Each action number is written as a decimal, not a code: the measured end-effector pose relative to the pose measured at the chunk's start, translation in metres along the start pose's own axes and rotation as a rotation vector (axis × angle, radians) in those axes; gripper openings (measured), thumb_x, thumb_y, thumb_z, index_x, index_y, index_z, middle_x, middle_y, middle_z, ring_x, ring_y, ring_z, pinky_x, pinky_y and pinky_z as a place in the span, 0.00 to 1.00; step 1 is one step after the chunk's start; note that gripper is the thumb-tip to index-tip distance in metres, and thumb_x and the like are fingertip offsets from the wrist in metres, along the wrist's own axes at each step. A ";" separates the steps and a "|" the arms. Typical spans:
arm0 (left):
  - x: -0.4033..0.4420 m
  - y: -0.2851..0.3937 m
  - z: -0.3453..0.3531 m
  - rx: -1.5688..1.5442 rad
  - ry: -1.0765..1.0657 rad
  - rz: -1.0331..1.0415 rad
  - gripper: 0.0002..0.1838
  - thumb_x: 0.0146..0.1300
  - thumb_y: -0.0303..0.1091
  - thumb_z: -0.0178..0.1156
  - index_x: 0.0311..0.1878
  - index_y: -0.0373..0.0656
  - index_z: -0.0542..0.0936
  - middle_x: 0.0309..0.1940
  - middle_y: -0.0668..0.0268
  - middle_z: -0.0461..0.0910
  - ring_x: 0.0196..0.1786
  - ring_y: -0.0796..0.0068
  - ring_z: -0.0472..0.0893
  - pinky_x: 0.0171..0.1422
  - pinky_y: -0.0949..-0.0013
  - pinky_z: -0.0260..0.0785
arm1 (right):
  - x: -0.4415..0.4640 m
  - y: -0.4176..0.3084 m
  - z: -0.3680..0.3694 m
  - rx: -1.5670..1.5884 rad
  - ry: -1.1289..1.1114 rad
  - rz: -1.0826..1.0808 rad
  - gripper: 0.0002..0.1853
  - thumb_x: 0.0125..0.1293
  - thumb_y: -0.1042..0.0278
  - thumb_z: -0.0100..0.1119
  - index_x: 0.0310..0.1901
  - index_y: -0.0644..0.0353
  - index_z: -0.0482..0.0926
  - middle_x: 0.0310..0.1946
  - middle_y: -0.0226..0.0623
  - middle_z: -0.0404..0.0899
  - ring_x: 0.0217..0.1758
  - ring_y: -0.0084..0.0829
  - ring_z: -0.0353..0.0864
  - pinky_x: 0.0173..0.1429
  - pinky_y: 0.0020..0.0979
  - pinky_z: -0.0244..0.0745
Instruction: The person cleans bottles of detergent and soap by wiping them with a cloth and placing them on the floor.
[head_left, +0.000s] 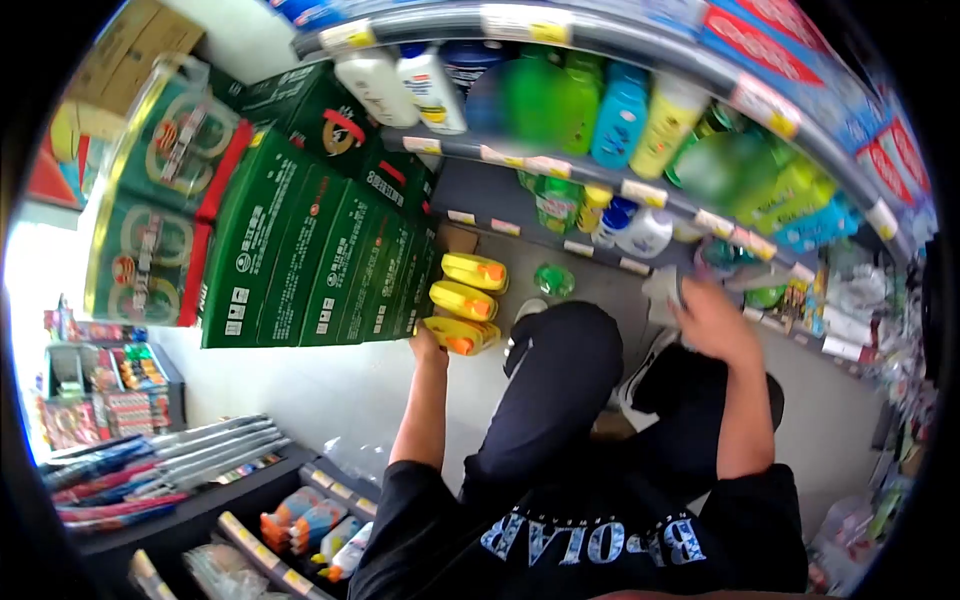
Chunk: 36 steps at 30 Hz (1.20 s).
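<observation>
A crouching person's left hand (pixel 428 342) touches the end of a yellow bottle with an orange cap (pixel 452 334); how tightly the fingers close cannot be told. The right hand (pixel 708 318), blurred and well apart from the left, is clamped on a pale grey cloth (pixel 662 294). Just beyond the left hand, two matching yellow bottles (pixel 460 301) continue the row, while green cardboard cases (pixel 335 262) stand immediately to its left. Ahead, between the two hands, a green bottle (pixel 553 281) sits on the grey floor (pixel 598 273). Behind the left hand, orange-and-blue bottles (pixel 300 520) fill a low rack. Past the right hand, a shelf (pixel 560 165) carries a blue bottle (pixel 620 115) among others, below red Colgate boxes (pixel 765 45) on the highest visible level.
</observation>
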<state>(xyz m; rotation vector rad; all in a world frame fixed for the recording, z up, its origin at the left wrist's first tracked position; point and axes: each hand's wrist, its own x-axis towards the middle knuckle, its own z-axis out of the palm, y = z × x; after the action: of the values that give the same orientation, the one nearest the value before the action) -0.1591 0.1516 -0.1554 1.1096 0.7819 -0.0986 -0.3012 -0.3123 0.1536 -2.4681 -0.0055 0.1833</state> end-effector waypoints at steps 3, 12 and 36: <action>-0.013 -0.005 0.009 0.171 0.118 0.011 0.19 0.79 0.41 0.51 0.62 0.37 0.74 0.49 0.60 0.82 0.45 0.66 0.83 0.46 0.64 0.78 | 0.008 -0.016 0.015 -0.070 -0.147 0.088 0.13 0.65 0.74 0.55 0.50 0.62 0.77 0.46 0.56 0.81 0.50 0.61 0.78 0.54 0.52 0.73; -0.032 -0.018 0.021 0.453 0.164 -0.004 0.18 0.73 0.41 0.59 0.51 0.31 0.81 0.41 0.57 0.86 0.41 0.66 0.83 0.47 0.61 0.73 | 0.018 0.012 0.064 -0.215 -0.284 0.243 0.13 0.62 0.72 0.61 0.47 0.68 0.77 0.42 0.61 0.81 0.50 0.60 0.79 0.54 0.50 0.73; 0.170 0.058 0.313 1.784 -0.511 1.192 0.12 0.64 0.37 0.58 0.45 0.45 0.84 0.48 0.59 0.85 0.49 0.50 0.82 0.54 0.47 0.73 | 0.029 -0.008 0.008 -0.035 -0.282 0.258 0.13 0.60 0.71 0.52 0.45 0.69 0.75 0.38 0.62 0.83 0.44 0.62 0.84 0.48 0.57 0.79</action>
<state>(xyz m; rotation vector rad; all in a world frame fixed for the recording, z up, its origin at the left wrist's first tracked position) 0.1526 -0.0304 -0.1479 2.8684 -0.8327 -0.0380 -0.2733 -0.2991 0.1484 -2.4508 0.1906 0.6461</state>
